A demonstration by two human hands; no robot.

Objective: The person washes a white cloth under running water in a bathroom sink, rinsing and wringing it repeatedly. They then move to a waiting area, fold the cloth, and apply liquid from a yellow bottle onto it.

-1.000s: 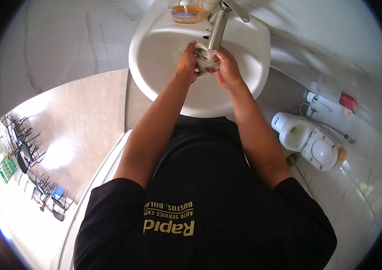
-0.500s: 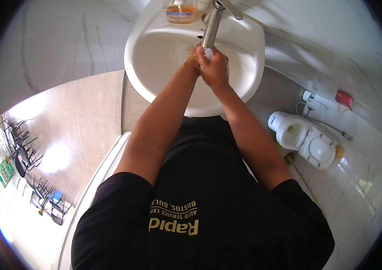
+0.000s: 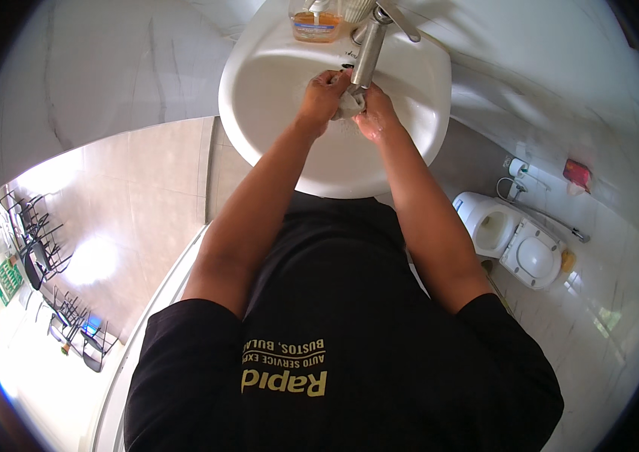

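Note:
Over the white sink (image 3: 230, 113), both my hands are under the spout of a metal faucet (image 3: 367, 60). A small crumpled, whitish-grey cloth (image 3: 347, 106) is between them, looking wet. My left hand (image 3: 322, 96) is closed on its left side, fingers curled near the spout. Closed at its right edge, my right hand (image 3: 378, 117) shows wet, shiny skin; the spout hides some of its fingertips. Water falls into the basin below the cloth.
A pump bottle of orange soap (image 3: 316, 29) stands on the sink's back ledge, beside a ribbed white container (image 3: 357, 10). To the right are a toilet (image 3: 494, 230) with its lid raised and a red item (image 3: 577, 173) on the wall. Stacked black chairs (image 3: 41, 256) stand far left.
My hands were clasped together under the spout, with a bit of white showing. Now they are slightly apart, and more of the cloth shows between them. The view has shifted a little.

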